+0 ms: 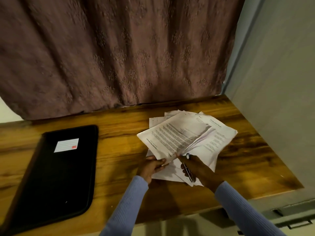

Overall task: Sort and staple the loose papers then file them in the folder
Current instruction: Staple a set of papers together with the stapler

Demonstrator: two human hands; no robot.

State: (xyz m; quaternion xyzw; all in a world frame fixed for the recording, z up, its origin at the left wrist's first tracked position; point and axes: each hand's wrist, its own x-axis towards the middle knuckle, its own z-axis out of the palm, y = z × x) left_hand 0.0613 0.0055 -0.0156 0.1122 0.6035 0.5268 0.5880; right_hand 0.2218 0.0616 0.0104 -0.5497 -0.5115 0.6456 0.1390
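A loose pile of printed white papers (213, 138) lies on the right half of the wooden table (119, 133). My left hand (151, 166) pinches the near corner of a lifted bundle of sheets (170, 133), which tilts up off the pile. My right hand (197, 169) grips a slim metal stapler (188, 169), its tip at the same corner of the bundle. A closed black folder (56, 174) with a white label (66, 144) lies flat on the left part of the table, well apart from both hands.
A brown patterned curtain (119, 53) hangs behind the table's far edge. A grey wall (276, 99) borders the table on the right. The table's near edge runs below my forearms, with a drawer handle (293, 217) at lower right.
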